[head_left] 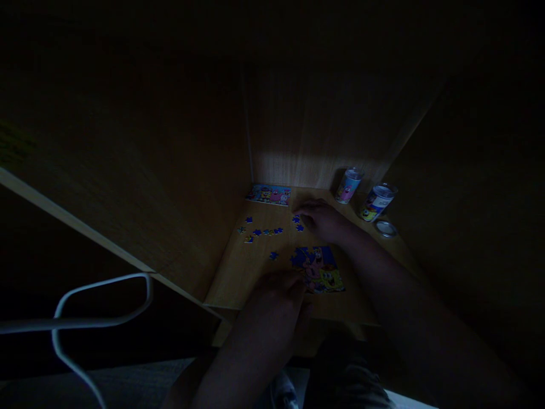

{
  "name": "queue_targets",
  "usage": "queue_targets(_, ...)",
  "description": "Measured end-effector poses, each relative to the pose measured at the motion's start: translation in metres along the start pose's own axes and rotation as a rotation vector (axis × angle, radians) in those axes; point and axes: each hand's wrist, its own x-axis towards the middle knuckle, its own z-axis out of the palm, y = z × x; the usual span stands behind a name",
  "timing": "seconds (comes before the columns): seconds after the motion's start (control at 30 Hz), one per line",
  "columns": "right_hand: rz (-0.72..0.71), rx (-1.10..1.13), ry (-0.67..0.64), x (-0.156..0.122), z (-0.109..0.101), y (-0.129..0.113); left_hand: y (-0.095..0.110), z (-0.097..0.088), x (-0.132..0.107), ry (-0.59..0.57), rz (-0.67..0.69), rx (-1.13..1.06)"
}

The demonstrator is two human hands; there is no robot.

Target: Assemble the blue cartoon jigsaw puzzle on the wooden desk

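Note:
A partly joined cartoon jigsaw puzzle [326, 272] lies flat near the front of the wooden surface, its upper left edge uneven. My left hand [279, 292] rests at its left side with the fingers curled; the hand itself hides whatever may be in them. Beyond the puzzle, my right hand [321, 218] is closed, fingertips pinching at a blue puzzle piece [296, 219]. Just below that is another blue piece [300, 228]. Several loose pieces [257, 232] are scattered to the left, and a single blue piece [273, 256] lies between them and my left hand.
A cartoon picture sheet [269, 195] lies by the back panel. Two clear-topped cans, a pink-and-blue one [348, 186] and a blue-and-yellow one [377, 203], stand at the back right beside a round lid [386, 228]. Wooden panels enclose the surface. A white cable [102, 284] hangs at left.

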Motion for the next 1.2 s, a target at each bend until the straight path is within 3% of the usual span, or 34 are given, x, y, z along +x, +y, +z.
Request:
queue_targets(0.33,0.146,-0.003,-0.088,-0.001,-0.013,-0.003,-0.002,0.001,0.001,-0.001,0.011,0.0)
queue_targets(0.5,0.252,0.097,-0.107,-0.002,-0.017,-0.008,-0.002,0.0,0.001,0.001,0.014,0.01)
queue_targets(0.67,0.377,0.374,-0.074,-0.001,-0.031,-0.005,0.0,-0.003,0.001,-0.021,0.007,0.013)
queue_targets(0.87,0.672,0.966,0.092,-0.003,-0.05,-0.003,0.001,-0.004,0.0,-0.032,0.01,0.013)
queue_targets(0.97,0.713,1.196,0.104,-0.003,-0.053,-0.013,-0.001,-0.003,-0.001,-0.012,0.025,0.012)
queue_targets(1.2,0.731,1.305,0.014,0.002,-0.051,-0.03,-0.003,-0.001,-0.001,-0.008,0.023,0.012)
